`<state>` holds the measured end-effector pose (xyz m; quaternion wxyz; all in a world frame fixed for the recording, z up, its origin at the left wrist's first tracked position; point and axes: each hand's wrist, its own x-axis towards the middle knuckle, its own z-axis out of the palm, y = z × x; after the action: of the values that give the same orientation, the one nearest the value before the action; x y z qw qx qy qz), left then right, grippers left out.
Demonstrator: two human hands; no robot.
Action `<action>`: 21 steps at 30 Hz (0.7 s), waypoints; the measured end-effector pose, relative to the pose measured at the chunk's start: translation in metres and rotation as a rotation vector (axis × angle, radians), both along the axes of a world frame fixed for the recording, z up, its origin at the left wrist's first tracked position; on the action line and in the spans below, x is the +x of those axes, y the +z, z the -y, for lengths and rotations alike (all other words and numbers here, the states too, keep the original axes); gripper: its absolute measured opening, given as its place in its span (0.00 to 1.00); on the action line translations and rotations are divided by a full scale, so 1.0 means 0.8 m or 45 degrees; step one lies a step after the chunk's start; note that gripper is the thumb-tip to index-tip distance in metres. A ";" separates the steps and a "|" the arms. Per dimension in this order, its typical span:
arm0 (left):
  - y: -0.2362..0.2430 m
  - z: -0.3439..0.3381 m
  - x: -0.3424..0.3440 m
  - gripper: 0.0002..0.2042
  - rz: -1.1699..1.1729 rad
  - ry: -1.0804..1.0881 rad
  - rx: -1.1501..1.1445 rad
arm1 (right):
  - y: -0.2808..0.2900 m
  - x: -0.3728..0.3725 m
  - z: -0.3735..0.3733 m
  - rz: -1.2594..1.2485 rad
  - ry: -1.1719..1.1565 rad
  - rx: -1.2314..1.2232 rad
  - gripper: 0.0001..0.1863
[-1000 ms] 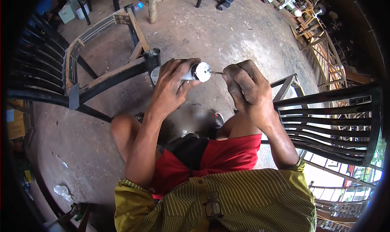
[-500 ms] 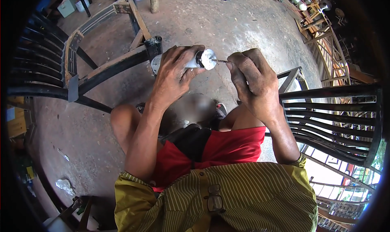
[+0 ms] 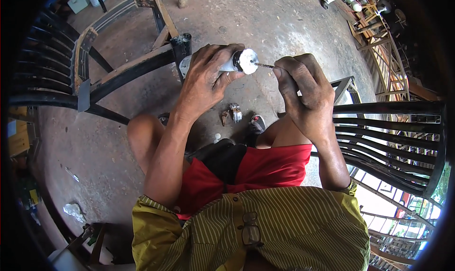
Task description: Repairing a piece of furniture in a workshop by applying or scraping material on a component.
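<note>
My left hand (image 3: 204, 79) is wrapped round a white tube (image 3: 228, 65) with a dark collar and a round, whitish, uneven end face (image 3: 248, 61). Part of the tube is hidden by the fingers. In my right hand (image 3: 307, 88), a thin dark rod (image 3: 266, 65) with a rough, twisted-looking surface is pinched between thumb and forefinger. Its tip meets the middle of the whitish end; whether it goes inside I cannot make out. Both hands are held out in front of me, above my knees.
Black wooden chairs stand at left (image 3: 52, 98) and right (image 3: 386, 136), the left one close to my left hand. Small metal-looking pieces (image 3: 235, 112) lie on the concrete floor (image 3: 246, 22) between my feet. Crumpled clear plastic (image 3: 74, 212) lies at lower left.
My right hand has shifted rightward, away from the tube, and more of the rod shows. My left hand and the tube have risen slightly in the picture.
</note>
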<state>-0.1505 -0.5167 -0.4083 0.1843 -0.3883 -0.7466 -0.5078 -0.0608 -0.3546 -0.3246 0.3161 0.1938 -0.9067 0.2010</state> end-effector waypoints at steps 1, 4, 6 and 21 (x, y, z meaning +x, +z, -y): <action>0.000 0.000 0.000 0.20 -0.008 0.003 -0.009 | 0.000 0.001 0.002 0.001 0.002 -0.002 0.10; 0.000 0.002 -0.001 0.20 0.004 -0.006 -0.026 | 0.002 0.003 0.007 0.084 -0.097 -0.037 0.06; -0.002 0.002 -0.002 0.20 0.002 -0.003 -0.035 | 0.002 0.002 0.005 0.067 -0.107 0.008 0.06; -0.004 0.000 0.001 0.20 -0.047 0.006 -0.084 | -0.016 -0.013 0.003 0.063 -0.015 0.078 0.11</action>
<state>-0.1498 -0.5165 -0.4111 0.1861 -0.4017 -0.7604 -0.4751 -0.0708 -0.3571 -0.3375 0.2887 0.1931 -0.9211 0.1761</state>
